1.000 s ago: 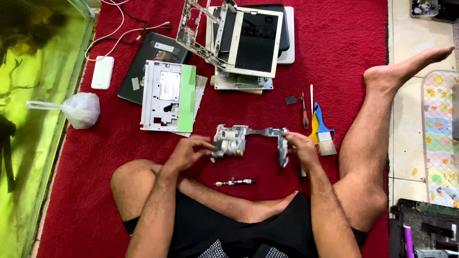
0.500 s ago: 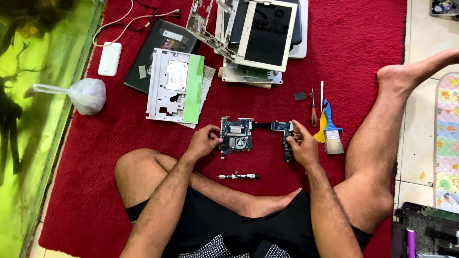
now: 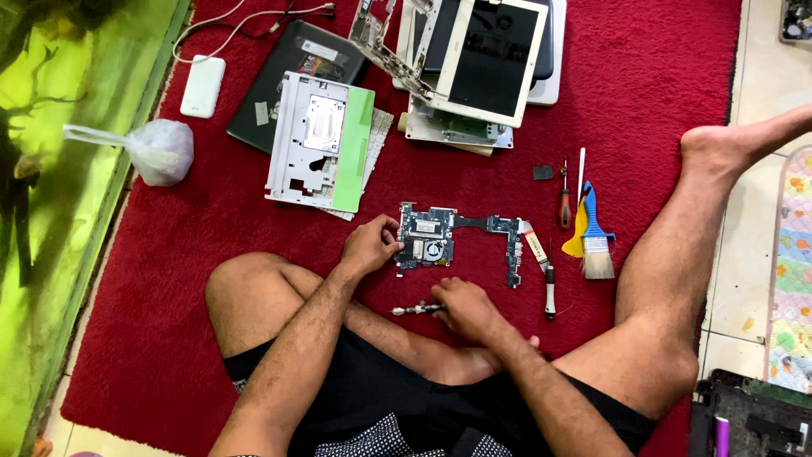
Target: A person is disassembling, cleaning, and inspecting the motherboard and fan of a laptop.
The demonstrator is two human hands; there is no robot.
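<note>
We sit on a red carpet (image 3: 211, 211) strewn with laptop parts. The circuit board (image 3: 440, 237) lies flat before our crossed legs. Our left hand (image 3: 370, 245) rests on the board's left edge, fingers curled against it. Our right hand (image 3: 463, 306) is closed around a small metal tool (image 3: 413, 311) lying just below the board. A brush (image 3: 596, 241) and screwdrivers (image 3: 564, 203) lie to the right.

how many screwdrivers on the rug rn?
2 clear: a red-handled screwdriver left of the brush, and a white-handled screwdriver right of the circuit board. The slim metal tool under the right hand might be a third; others may be hidden.
</note>
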